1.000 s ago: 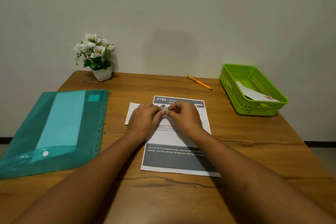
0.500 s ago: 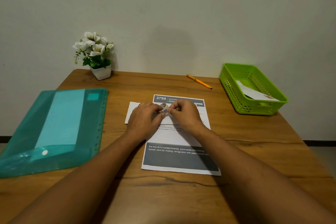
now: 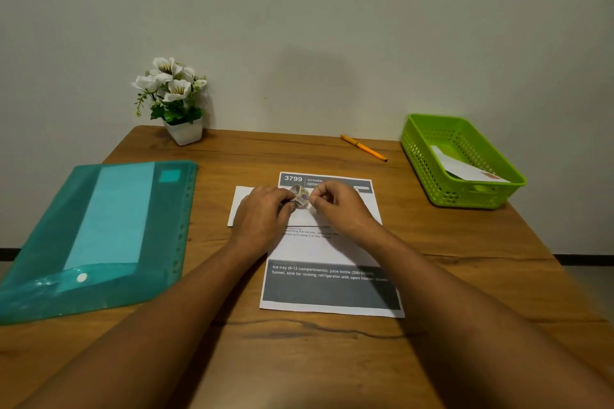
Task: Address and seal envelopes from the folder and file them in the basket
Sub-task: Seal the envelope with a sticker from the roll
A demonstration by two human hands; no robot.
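Hands: your left hand (image 3: 265,212) grips a small tape roll (image 3: 300,196); your right hand (image 3: 339,209) pinches at the roll's edge, probably the loose end, though the strip is too small to make out; the two hands are close together
Piece in work: a white envelope (image 3: 241,204) lies flat on the table (image 3: 465,259), mostly hidden under your left hand, its left end showing beside the printed sheet (image 3: 332,249)
Step, as judged: drawing tape to seal the flap; whether the address is written cannot be told
Done: one filed envelope (image 3: 465,169) lies in the green basket (image 3: 422,156) at your right
Left: seal this one and file it; the teal folder (image 3: 99,229) at your left shows a pale insert, count unreadable
Pen: the orange pen (image 3: 363,148) lies near the far edge, out of hand
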